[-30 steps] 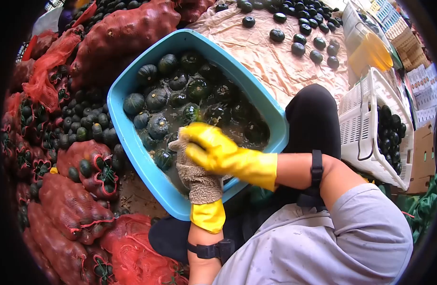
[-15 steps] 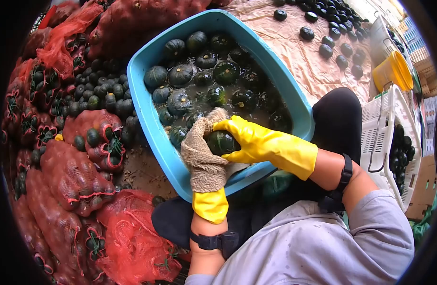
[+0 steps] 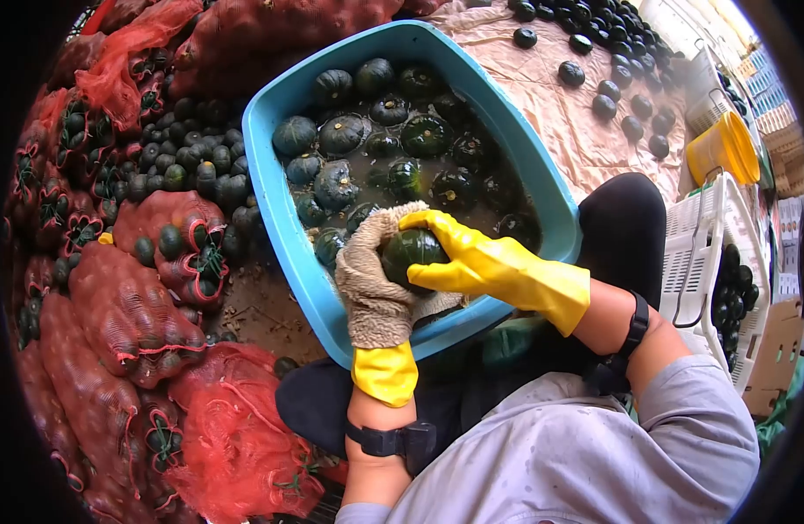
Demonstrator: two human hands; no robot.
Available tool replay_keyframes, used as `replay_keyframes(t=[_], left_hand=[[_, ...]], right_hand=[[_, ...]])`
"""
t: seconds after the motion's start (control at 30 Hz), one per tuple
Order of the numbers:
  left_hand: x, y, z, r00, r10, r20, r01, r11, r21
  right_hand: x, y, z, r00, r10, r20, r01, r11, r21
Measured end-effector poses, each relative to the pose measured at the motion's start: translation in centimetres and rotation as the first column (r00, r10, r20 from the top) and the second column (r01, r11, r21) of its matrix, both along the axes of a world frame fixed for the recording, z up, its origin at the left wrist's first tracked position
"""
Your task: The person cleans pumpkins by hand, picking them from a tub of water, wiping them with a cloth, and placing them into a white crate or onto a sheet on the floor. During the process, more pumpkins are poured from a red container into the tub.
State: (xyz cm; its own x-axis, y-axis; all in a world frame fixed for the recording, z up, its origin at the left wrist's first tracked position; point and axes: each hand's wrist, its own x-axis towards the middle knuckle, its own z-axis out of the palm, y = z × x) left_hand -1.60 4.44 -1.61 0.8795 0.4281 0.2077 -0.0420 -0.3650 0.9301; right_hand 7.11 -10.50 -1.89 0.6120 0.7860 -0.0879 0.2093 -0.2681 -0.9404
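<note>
Between my two hands is a wet dark green squash (image 3: pixel 412 254), held over the near end of a blue tub (image 3: pixel 288 253). My left hand (image 3: pixel 371 284) wears a tan fleecy mitt over a yellow rubber glove and cups the squash from the left. My right hand (image 3: pixel 454 255), in a yellow rubber glove, grips it from the right with thumb and fingers curved round it. Several more squashes (image 3: pixel 426 136) float in the murky water of the tub. The mitt hides the fingers of my left hand.
Red mesh sacks (image 3: pixel 131 314) of squashes crowd the left side, with loose squashes (image 3: pixel 192 157) among them. Squashes (image 3: pixel 604 106) lie on a tan sheet (image 3: pixel 541 96) at upper right. A yellow bucket (image 3: pixel 721 150) and white crate (image 3: pixel 703 262) stand at right.
The squash has turned between my hands, and my right fingers have shifted over it. The camera view has moved slightly.
</note>
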Motion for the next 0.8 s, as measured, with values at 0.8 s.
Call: replay_keyframes(t=[0.8], left_hand=[[1.1, -3.4, -2.5, 0.961, 0.265, -0.077, -0.248, 0.952, 0.181]], right_hand=[[-2.5, 2.5, -5.9, 0.750, -0.403, 0.524, 0.363, 0.914, 0.183]])
